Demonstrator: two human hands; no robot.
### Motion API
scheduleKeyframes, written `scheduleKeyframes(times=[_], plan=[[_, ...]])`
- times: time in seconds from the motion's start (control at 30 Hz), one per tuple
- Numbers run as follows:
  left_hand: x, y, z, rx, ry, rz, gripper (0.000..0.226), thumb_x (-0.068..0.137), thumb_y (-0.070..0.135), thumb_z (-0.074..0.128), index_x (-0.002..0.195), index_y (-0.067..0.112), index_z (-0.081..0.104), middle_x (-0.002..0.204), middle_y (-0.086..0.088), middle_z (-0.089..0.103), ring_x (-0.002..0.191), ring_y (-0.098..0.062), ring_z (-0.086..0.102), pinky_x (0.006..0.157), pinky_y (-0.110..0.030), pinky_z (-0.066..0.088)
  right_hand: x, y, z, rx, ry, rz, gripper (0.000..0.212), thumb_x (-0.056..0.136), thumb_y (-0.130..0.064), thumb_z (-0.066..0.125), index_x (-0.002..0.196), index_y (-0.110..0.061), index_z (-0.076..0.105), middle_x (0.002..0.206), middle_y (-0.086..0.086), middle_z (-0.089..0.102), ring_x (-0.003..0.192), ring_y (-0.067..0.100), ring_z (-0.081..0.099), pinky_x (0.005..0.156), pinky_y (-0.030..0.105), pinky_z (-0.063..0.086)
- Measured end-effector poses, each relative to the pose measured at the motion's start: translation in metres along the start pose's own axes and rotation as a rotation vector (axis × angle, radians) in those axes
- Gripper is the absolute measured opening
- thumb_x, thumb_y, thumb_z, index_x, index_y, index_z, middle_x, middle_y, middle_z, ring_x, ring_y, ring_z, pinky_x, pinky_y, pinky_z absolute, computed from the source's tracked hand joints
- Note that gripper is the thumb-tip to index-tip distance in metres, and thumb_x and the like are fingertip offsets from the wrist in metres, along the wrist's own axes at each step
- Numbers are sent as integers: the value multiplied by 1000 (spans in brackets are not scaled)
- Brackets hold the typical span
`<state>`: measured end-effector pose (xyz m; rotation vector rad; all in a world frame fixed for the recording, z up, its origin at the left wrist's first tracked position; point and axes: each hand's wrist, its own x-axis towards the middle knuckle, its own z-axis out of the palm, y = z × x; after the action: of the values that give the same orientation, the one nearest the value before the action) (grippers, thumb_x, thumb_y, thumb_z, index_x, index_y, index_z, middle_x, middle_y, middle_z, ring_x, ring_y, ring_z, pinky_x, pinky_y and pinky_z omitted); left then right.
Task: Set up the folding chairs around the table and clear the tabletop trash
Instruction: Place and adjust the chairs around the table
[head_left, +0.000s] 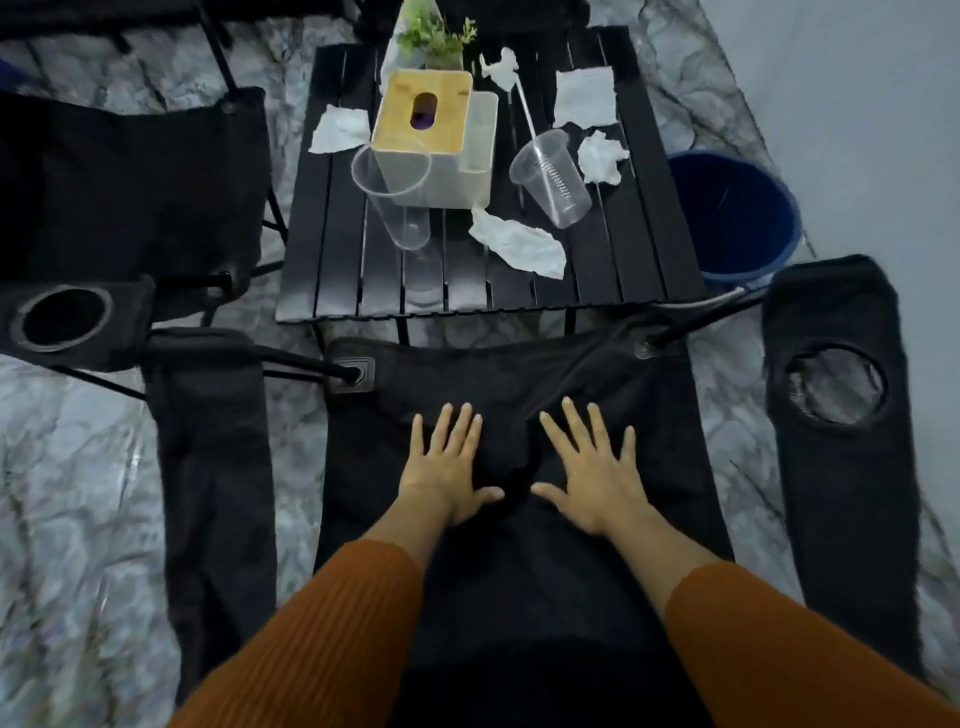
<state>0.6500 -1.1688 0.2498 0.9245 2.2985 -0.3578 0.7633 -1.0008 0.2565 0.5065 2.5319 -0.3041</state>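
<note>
Both hands flat, fingers spread, holding nothing: left hand (448, 470) and right hand (589, 470) press on the seat of the unfolded black chair (519, 571) at lower centre. Bench (623, 249) just above it carries crumpled tissues (519, 248), two clear cups (551, 179), a tissue box (423, 111). Blue bin (737, 218) right of bench.

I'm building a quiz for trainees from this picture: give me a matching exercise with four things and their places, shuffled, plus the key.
Things:
1. tissue box
2. blue bucket
3. left hand
4. cup holder

Places:
A. on the floor right of the table
B. flat on the chair seat
C. on the tabletop
D. in the chair's right armrest

Pairs: 1-C, 2-A, 3-B, 4-D
</note>
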Motion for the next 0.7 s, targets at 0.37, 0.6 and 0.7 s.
scheduleKeyframes(times=[0.37,0.6,0.7], plan=[[-8,-6,58,-107,13,10,89,86,76,16,144,28,-29,153,1,-38,142,-24,-33,116,-57,-16,-8,12,40,-16,-166,11,96,79,-83,27,147,-37,-24,155,-7,-36,145,23,-31,111,70,-12],[-39,-32,16,-186,-56,83,72,97,59,24,152,27,-11,161,-1,-21,146,-18,-24,119,-50,-13,-25,-23,8,141,-309,69,83,91,-67,35,150,-37,-15,162,-5,-18,149,24,-20,115,66,-6],[-63,-57,-36,-154,261,180,60,102,33,34,153,21,7,163,-3,-6,149,-20,-14,119,-45,-9,-24,-74,-25,332,-127,4,78,93,-57,44,154,-29,5,163,-1,13,150,22,10,120,55,11]])
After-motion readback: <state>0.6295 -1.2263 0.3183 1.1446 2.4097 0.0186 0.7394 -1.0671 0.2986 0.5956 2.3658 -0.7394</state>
